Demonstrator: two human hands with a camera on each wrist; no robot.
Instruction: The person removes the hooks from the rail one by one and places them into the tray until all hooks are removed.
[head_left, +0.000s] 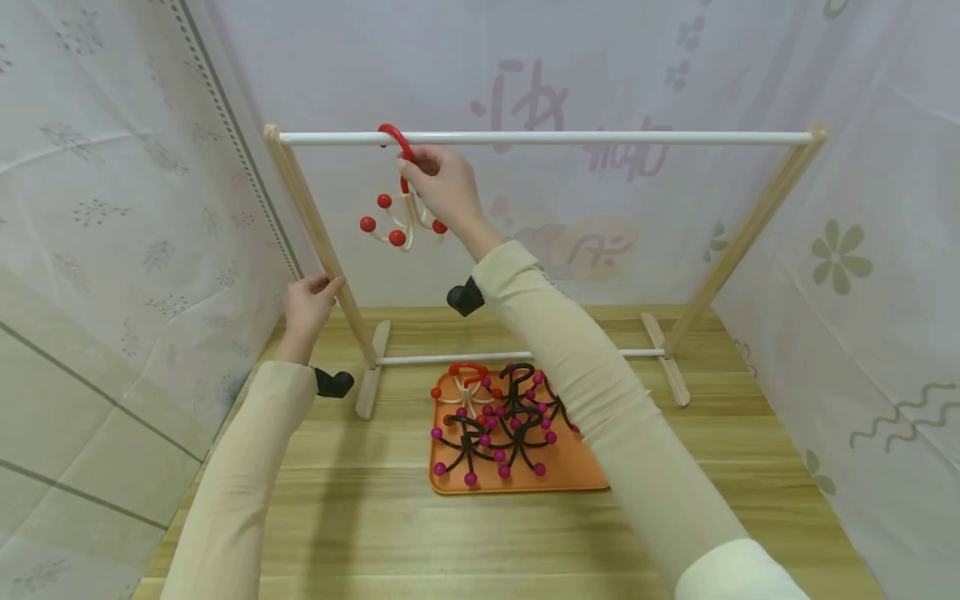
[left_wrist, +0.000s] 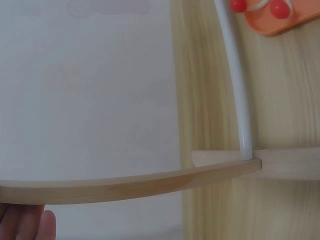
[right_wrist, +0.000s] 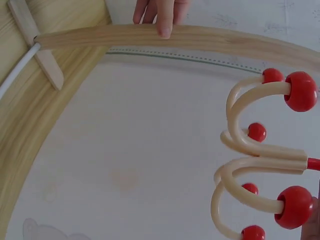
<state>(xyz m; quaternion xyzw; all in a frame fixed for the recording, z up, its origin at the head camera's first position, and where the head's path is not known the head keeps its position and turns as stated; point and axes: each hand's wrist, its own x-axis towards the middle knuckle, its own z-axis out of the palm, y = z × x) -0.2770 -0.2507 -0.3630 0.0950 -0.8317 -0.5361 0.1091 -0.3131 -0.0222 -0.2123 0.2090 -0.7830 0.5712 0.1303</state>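
Observation:
My right hand (head_left: pixel 448 185) pinches the red hook of a multi-prong hanger (head_left: pixel 408 221) between thumb and fingers. The hook curves over the white top bar (head_left: pixel 525 137) near its left end. Below hang the hanger's cream prongs, tipped with red balls, which the right wrist view shows close up. At the left wooden post (head_left: pixel 311 212) of the rack, my left hand (head_left: pixel 307 304) holds the wood about halfway down. A thumb or finger (right_wrist: pixel 165 22) lies across the post in the right wrist view, and other fingertips are partly hidden behind it.
An orange tray (head_left: pixel 577 471) on the wooden table holds several black hangers (head_left: pixel 468 446) with magenta balls and a cream hanger (head_left: pixel 467 392) with a red hook. My right sleeve hides part of the tray. The rack's lower white bar (head_left: pixel 427 360) runs behind it.

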